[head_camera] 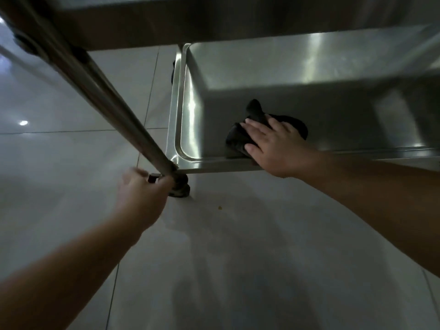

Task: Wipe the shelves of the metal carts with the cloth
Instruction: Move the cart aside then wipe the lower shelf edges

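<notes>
The metal cart's bottom shelf [238, 75] is a shallow steel tray seen from above, half in shadow. A dark cloth [257, 115] lies bunched on it near the front rim. My right hand [273, 144] presses flat on the cloth, fingers spread and pointing left, wrist over the front edge. My left hand [140, 198] is wrapped around the foot of the cart's front-left post [104, 96], just above the caster wheel [179, 186].
An upper shelf [214, 20] of the cart overhangs the top of the view. The floor is pale glossy tile [59, 163] with grout lines. A small yellowish crumb [220, 207] lies on the floor in front of the cart.
</notes>
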`<action>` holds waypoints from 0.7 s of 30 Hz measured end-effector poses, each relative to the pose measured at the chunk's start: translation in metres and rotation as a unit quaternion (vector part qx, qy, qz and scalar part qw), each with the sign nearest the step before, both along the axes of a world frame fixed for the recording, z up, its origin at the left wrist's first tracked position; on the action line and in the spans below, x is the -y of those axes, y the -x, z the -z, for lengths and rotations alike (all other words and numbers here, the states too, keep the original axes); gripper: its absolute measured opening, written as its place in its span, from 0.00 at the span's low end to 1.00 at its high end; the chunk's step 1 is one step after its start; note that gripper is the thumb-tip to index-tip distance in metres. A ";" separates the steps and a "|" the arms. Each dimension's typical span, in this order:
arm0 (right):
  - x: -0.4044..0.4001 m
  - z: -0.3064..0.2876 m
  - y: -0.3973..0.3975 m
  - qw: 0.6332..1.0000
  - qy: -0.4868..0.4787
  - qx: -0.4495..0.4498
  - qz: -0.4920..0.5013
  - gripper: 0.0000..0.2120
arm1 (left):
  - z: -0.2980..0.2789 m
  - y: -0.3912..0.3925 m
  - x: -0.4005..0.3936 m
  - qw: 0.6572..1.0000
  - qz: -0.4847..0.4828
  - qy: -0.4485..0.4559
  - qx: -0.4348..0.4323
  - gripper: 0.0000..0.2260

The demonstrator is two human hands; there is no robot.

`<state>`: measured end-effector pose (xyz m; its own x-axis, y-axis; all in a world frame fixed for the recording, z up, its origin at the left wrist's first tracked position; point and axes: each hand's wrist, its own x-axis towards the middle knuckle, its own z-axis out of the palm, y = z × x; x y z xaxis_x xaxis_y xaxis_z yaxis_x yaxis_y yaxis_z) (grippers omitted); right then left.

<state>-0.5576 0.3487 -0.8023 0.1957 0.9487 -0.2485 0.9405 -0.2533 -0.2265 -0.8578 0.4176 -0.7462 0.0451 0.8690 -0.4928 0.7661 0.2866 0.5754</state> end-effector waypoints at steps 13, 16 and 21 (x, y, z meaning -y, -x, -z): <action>0.025 0.003 -0.035 0.995 -0.062 -0.073 0.015 0.30 | 0.005 -0.179 0.061 0.940 0.233 -0.246 0.049 0.06; 0.063 0.005 -0.088 0.996 -0.070 -0.044 0.037 0.30 | 0.017 -0.227 0.063 0.938 0.210 -0.259 0.090 0.04; 0.133 0.002 -0.196 0.990 -0.064 -0.010 0.129 0.32 | 0.038 -0.277 0.081 0.940 0.221 -0.255 0.048 0.10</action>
<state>-0.3617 0.2152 -0.8048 0.4319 0.8916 -0.1361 0.8435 -0.4527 -0.2892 -0.5812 0.3370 -0.7839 0.4797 0.8774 0.0075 0.6834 -0.3790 0.6240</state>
